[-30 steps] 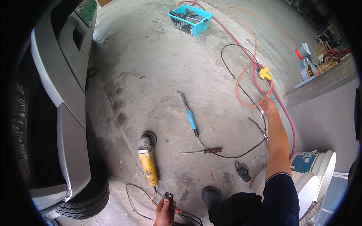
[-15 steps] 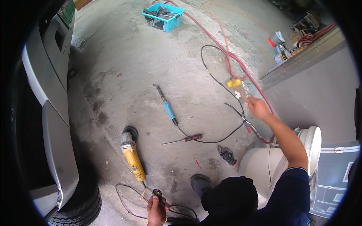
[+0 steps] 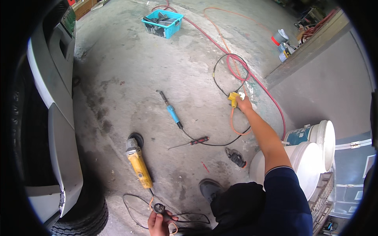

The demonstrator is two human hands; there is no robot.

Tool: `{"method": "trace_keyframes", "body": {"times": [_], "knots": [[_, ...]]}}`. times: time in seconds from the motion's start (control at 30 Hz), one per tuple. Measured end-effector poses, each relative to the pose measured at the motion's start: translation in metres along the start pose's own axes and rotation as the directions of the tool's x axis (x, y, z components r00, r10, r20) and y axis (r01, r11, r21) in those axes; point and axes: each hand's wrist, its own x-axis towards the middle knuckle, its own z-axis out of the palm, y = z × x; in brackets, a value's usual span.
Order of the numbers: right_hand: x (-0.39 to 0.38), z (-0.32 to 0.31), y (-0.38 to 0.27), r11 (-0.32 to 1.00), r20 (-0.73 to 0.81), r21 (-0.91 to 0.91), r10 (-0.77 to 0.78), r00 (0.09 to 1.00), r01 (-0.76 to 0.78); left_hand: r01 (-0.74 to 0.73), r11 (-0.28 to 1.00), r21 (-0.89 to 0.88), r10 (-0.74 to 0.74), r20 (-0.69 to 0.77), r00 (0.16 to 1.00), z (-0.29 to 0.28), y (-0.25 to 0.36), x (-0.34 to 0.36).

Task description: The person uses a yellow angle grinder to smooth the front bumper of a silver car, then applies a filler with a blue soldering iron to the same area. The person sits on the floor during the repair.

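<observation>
In my left hand point(image 3: 158, 225), low in the view, is a black electrical plug point(image 3: 159, 208) with a round end facing up; black and orange cord lies around it. My right hand point(image 3: 245, 104) reaches far forward and right, closed on a yellow extension-cord socket point(image 3: 233, 99). An orange cord point(image 3: 233, 122) loops down from the socket. Ahead of my left hand, a yellow angle grinder point(image 3: 139, 166) lies on the floor with its dark disc at the far end. Between the hands are a blue-bodied corded tool point(image 3: 172, 113) and a red-and-black screwdriver point(image 3: 200, 140).
A grey vehicle panel point(image 3: 59, 141) and tyre point(image 3: 84, 214) border the left. White buckets point(image 3: 305, 161) stand on the right near a grey wall. A dark glove point(image 3: 235, 157) lies near my shoe point(image 3: 210, 188). A red hose point(image 3: 267, 92) and turquoise basket point(image 3: 169, 29) are farther off.
My right hand has drawn the yellow socket left and nearer, with the orange cord now hanging in a loop. My left hand has shifted slightly left, turning the plug's round end upward.
</observation>
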Motion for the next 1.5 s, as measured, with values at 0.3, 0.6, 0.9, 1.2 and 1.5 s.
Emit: {"method": "trace_keyframes", "body": {"times": [0.3,0.6,0.9,1.2,1.5], "knots": [[0.032,0.015,0.002,0.976,0.262,0.207,-0.116,0.958,0.061,-0.132,0.983,0.128,0.117,0.116,0.986,0.011,0.004,0.027],[-0.058,-0.004,-0.045,0.595,0.525,0.748,-0.26,0.811,-0.294,-0.086,0.982,0.169,0.038,0.266,0.963,0.089,0.009,0.123],[-0.099,0.003,-0.046,0.349,0.576,0.804,-0.658,0.484,-0.482,-0.199,0.964,0.175,0.149,0.264,0.953,0.143,0.019,0.169],[-0.181,-0.013,-0.075,0.36,0.57,0.768,-0.762,0.307,-0.53,-0.327,0.883,0.336,0.242,0.272,0.931,0.172,0.007,0.187],[-0.201,-0.011,-0.094,0.346,0.506,0.852,-0.734,0.452,-0.392,-0.29,0.931,0.221,0.231,0.256,0.938,0.156,-0.001,0.186]]}}
